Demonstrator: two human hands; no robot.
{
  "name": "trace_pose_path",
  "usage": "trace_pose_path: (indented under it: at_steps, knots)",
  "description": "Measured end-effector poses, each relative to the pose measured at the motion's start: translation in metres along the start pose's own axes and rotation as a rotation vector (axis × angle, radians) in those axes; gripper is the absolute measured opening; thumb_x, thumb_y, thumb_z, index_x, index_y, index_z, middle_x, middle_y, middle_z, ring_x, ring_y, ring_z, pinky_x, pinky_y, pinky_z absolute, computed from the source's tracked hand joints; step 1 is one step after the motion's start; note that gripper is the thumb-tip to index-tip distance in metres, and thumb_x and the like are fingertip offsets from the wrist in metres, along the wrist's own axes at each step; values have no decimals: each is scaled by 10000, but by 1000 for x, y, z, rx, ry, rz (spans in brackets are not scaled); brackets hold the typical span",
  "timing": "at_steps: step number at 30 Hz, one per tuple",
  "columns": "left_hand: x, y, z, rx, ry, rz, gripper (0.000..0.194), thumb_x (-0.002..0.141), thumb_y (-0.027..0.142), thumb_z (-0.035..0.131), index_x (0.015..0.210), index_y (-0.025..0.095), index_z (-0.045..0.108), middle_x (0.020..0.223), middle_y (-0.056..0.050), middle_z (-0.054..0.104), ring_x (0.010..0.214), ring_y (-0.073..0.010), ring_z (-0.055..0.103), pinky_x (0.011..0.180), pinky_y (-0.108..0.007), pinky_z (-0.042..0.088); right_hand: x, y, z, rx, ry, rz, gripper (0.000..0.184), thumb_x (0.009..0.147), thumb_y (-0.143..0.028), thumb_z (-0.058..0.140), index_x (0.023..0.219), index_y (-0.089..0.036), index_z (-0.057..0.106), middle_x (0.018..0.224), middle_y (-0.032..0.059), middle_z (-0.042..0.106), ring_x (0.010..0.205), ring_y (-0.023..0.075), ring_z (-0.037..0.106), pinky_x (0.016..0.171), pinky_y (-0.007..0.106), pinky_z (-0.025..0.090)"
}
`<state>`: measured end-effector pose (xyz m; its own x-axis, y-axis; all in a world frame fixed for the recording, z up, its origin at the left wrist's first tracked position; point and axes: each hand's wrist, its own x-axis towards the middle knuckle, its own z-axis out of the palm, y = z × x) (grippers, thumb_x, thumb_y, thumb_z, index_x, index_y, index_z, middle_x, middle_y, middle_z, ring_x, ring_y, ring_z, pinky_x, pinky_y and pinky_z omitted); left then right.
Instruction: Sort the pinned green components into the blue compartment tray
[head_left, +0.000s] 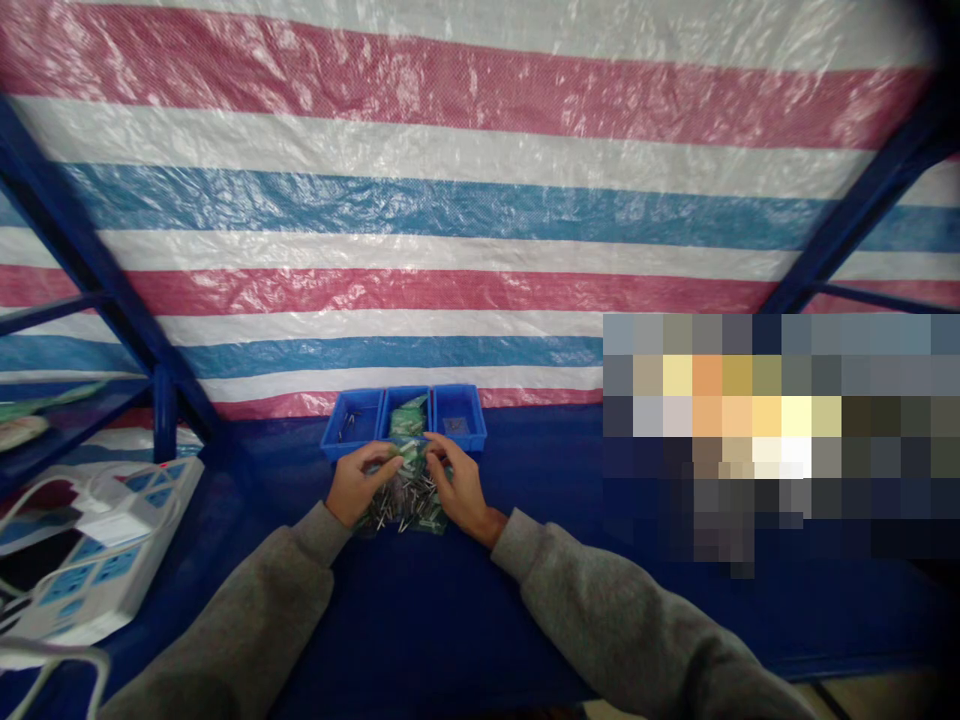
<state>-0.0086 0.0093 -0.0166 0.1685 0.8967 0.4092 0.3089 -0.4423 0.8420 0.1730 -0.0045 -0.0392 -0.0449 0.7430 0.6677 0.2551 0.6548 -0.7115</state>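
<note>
My left hand (360,484) and my right hand (461,488) meet over a green-printed plastic bag (411,462) just in front of a blue three-compartment plastic tray (459,442). Both hands pinch the bag's upper part between fingers and thumb. Below them, a heap of small silver metal pins or rivets (405,507) lies on or in the bag, partly hidden by my hands. More green packaging (409,416) stands in the tray's middle compartment. A few metal pieces (348,426) lie in its left compartment.
A white power strip (97,560) with blue panels and cables lies at the left of the blue tabletop (420,620). Dark blue shelf posts (163,412) frame a striped tarpaulin (390,250) behind the tray. A pixelated patch (780,430) hides the right side.
</note>
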Motion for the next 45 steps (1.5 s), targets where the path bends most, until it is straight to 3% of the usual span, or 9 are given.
trace_pose_path:
  at_steps: [4,8,14,21,26,31,36,41,45]
  knots:
    - [0,3,2,-263,2,-112,379,725,294,676,1025,188,469,678,30,638,613,-140,621,619,-270,524,0,1,1,3,3,-43,315,870,-172,465,1176,-221,527,1032,65,556,818,146,567,732,275,486]
    - [0,7,3,-309,-26,-124,308,725,297,677,937,176,489,636,41,609,558,-123,595,568,-252,519,-1,4,2,-43,-36,-78,238,848,-181,524,1065,-234,606,1042,61,524,747,126,555,749,284,484]
    - [-1,9,1,-221,-79,-100,254,815,355,566,934,133,598,746,-29,628,664,-149,594,642,-275,501,1,2,2,-69,-3,-73,120,853,-215,534,913,-211,639,1019,64,532,837,148,559,782,284,468]
    - [1,8,-3,176,-52,169,220,759,348,639,868,159,664,851,-49,568,763,-158,542,732,-282,451,1,2,2,-62,-4,-13,147,888,-246,475,869,-182,606,806,34,618,742,145,572,703,259,458]
    - [-1,6,2,66,-79,37,206,788,332,600,888,152,609,852,-45,627,823,-178,586,756,-287,468,-2,3,2,-15,-36,17,148,880,-264,491,927,-177,602,783,24,624,699,142,584,687,255,471]
    - [-2,7,4,-172,-28,-124,356,751,340,640,1032,163,510,723,-7,635,629,-141,604,597,-246,489,-1,1,1,58,-12,15,303,907,-197,407,1194,-214,503,967,49,583,682,115,576,670,248,490]
    - [-2,10,5,-330,-24,-200,533,709,343,682,1140,191,409,623,37,602,457,-104,547,455,-206,455,0,3,2,-33,-47,-74,247,839,-178,526,1059,-245,615,1100,65,498,767,125,558,735,273,492]
    - [-4,12,3,-214,-38,-108,261,797,364,584,943,149,570,664,5,591,531,-108,544,527,-224,461,1,1,1,-35,-24,-53,147,846,-178,518,938,-207,630,1037,63,543,840,141,564,766,270,474]
    - [-2,10,-1,-60,-24,86,251,775,355,610,896,138,643,834,-50,597,687,-140,550,644,-254,467,2,0,1,-34,-12,-3,115,862,-214,507,871,-182,617,808,27,613,754,140,579,691,245,467]
